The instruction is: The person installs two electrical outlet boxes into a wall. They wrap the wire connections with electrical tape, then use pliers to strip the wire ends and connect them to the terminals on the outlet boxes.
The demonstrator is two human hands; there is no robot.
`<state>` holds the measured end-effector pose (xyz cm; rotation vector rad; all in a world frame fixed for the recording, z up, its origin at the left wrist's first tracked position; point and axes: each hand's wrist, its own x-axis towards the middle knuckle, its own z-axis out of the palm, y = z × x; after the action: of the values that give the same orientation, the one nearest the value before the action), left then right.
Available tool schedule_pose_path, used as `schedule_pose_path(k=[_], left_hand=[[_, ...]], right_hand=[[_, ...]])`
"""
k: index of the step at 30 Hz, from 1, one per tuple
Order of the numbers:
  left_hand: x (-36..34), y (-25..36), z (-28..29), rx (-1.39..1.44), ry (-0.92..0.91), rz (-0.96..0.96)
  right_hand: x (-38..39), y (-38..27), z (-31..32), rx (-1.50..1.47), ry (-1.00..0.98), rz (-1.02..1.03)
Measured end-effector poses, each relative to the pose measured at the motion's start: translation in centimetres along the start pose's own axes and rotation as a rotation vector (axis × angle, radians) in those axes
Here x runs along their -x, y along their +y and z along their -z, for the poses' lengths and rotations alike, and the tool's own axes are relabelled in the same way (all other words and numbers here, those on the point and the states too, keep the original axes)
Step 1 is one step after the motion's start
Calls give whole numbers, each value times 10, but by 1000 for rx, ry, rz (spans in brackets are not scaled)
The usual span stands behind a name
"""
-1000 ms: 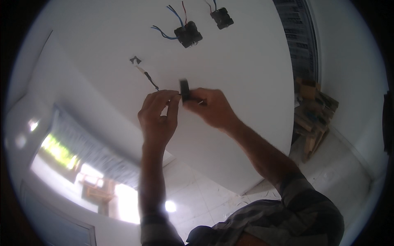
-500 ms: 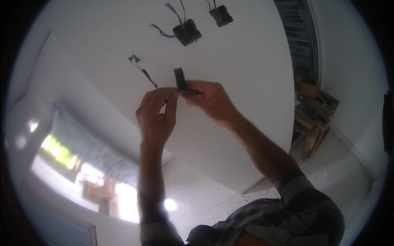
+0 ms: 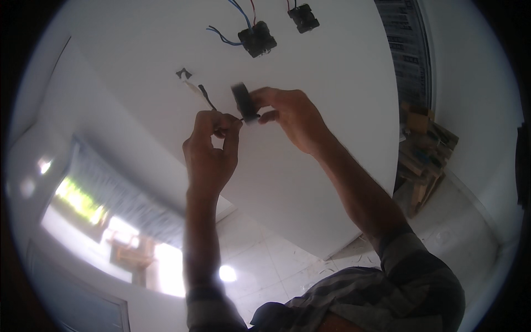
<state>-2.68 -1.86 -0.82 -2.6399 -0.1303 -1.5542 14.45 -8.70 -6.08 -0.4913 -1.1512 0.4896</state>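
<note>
We're at the pale wall (image 3: 332,144). Our left hand (image 3: 213,146) is pinched; our right hand (image 3: 293,113) has fingers against the black roll (image 3: 243,103) just beside the left; blur, so we can't tell if it's gripped. Dark cable (image 3: 207,97) runs from wall into left pinch. Likely we're wrapping it; next turn calls for steady cable, taut feed.

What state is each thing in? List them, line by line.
Left hand, pinched on the dark cable
Right hand, at the black roll; grip unclear
Black roll, tilted, blurred
Dark cable, leading toward the hole
Larger black box, wires sticking out
Smaller black box, wires sticking out
</note>
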Motion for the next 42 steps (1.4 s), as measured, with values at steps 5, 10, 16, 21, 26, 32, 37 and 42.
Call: schedule_pose_path(k=[5, 10, 16, 21, 26, 32, 37, 42], left_hand=[[1, -5, -6, 27, 23, 29], [4, -6, -4, 16, 9, 43], [-1, 0, -1, -39, -2, -36], [2, -8, -2, 14, 7, -3], [3, -1, -6, -20, -6, -27], [5, -11, -5, -156, -19, -217], [4, 1, -5, -101, -14, -89], [2, -1, -6, -131, -15, -103]], right_hand=[[13, 30, -5, 358, -26, -26], [34, 10, -15, 651, -79, 51], [10, -10, -9, 634, 6, 489], [-12, 18, 11, -166, -56, -95], [22, 30, 1, 321, -79, -82], [39, 19, -5, -626, -42, -15], [24, 26, -5, -557, 6, 0], [45, 33, -13, 528, 116, 113]])
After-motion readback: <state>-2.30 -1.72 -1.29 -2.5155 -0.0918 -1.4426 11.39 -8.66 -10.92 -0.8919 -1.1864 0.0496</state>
